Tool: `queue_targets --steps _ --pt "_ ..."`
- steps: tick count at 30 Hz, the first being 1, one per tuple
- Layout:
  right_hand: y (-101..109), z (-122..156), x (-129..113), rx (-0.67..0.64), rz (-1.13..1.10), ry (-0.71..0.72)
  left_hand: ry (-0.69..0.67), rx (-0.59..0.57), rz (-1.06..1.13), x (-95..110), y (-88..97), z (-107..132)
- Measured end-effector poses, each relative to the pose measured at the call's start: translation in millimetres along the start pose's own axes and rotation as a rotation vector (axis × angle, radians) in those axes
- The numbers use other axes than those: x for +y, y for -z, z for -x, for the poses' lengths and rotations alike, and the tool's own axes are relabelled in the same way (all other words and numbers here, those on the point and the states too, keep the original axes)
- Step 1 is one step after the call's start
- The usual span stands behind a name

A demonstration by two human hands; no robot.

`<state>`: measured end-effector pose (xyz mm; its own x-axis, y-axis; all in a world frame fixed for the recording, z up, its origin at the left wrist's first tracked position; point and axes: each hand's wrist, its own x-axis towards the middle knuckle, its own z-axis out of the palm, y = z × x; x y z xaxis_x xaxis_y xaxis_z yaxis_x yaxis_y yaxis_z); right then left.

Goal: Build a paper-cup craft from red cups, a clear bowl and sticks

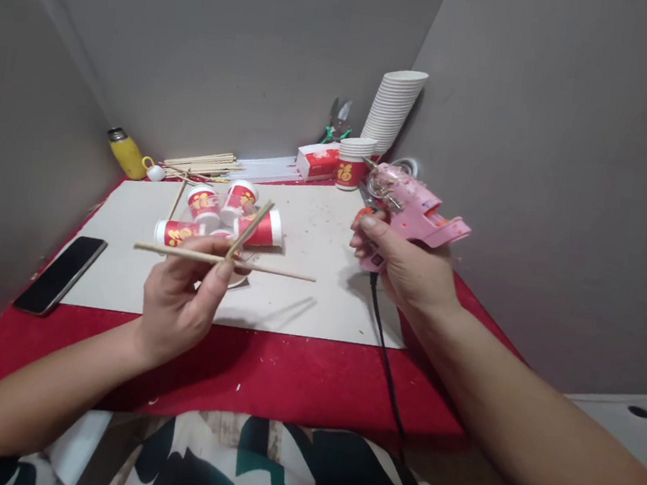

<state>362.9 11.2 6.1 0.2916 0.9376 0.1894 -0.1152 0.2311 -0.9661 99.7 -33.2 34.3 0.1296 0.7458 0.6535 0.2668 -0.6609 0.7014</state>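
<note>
My left hand (180,300) pinches thin wooden sticks (273,271): one lies level, a second slants up from my thumb. Just behind them several red and white paper cups (237,202) lie joined in a cluster on the white board (316,304). My right hand (405,272) is closed round the grip of a pink hot glue gun (416,203), held above the board's right side with its nozzle pointing left. Its black cord (386,376) runs down toward me.
A black phone (60,273) lies at the board's left edge on the red tablecloth (283,379). At the back are a yellow bottle (127,153), spare sticks (201,160), a red and white box (317,161), pliers (338,122) and a leaning stack of white cups (392,109). Grey walls close in.
</note>
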Motion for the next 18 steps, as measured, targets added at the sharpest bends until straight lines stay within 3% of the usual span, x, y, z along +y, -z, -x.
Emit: queue_targets --steps 4,8,15,18 --pt "-1.7 1.7 7.3 -0.039 0.051 -0.025 -0.156 -0.019 -0.06 -9.0 -0.3 15.9" --pt "-0.2 1.1 14.3 -0.053 0.073 -0.021 -0.293 -0.127 -0.11 -10.9 -3.8 11.8" --pt "2.4 -3.3 21.1 -0.071 0.118 -0.02 -0.21 -0.275 -0.131 -25.0 -14.1 3.6" --pt "1.1 -4.2 19.5 -0.077 0.117 -0.057 -0.072 -0.273 -0.074 -31.9 -19.3 1.9"
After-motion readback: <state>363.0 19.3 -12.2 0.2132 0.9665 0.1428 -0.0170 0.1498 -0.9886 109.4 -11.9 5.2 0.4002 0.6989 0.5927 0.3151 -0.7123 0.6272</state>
